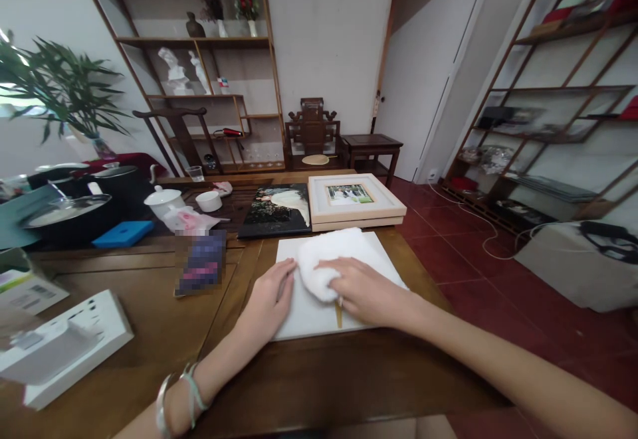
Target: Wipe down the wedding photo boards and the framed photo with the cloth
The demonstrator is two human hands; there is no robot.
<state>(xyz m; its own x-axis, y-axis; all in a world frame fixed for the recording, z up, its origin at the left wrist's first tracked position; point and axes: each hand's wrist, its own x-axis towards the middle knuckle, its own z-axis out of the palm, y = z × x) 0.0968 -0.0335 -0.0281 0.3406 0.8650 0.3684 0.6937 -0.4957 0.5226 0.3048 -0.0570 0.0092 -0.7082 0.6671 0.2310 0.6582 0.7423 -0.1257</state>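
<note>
A flat white board (309, 323), perhaps an album or the back of a frame, lies near the table's front edge. Across its middle spreads a fluffy white cloth (326, 256). My right hand (363, 289) grips the cloth's near right part, index finger laid along the top and thumb below. Under that hand a narrow gold strip (339, 314) shows on the board; its upper end is hidden. At the board's left side rests my left hand (269, 293), fingers stretched out and lying flat beside the cloth, holding nothing.
Behind the board stand a dark photo panel (276, 210) and a pale framed photo box (356, 201). To the left are a blue box (123, 233), a white teapot (164, 200), a white cup (208, 200) and a white packing tray (74, 346). Right of the table is red tiled floor (478, 293).
</note>
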